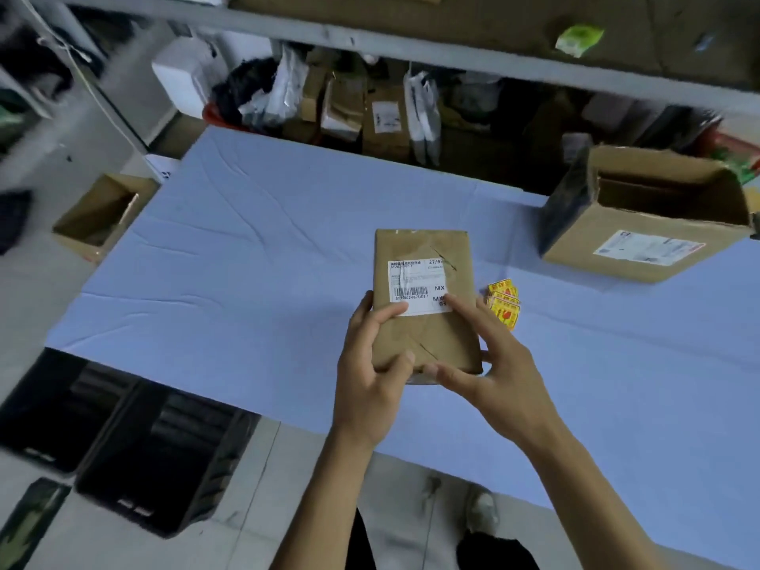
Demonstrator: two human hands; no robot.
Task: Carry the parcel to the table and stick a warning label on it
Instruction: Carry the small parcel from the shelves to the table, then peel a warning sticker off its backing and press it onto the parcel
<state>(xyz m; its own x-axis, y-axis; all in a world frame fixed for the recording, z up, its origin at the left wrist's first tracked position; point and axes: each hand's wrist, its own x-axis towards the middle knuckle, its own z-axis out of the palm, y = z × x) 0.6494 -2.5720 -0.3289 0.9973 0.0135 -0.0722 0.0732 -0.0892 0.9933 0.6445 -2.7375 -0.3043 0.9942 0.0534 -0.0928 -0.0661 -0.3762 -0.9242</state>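
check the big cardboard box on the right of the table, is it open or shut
Open. The cardboard box lies tipped on its side on the table, flaps apart, its dark inside showing. What it holds cannot be told.

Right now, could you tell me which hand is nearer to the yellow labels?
Right. The right hand holds the parcel on its side facing the labels, just beside them; the left hand holds the parcel's far side.

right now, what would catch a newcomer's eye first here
A flat brown paper parcel with a white shipping label, gripped by the left hand and right hand at its near end over the pale blue table. Just right of it lies a small stack of yellow and red warning stickers; an open cardboard box sits far right.
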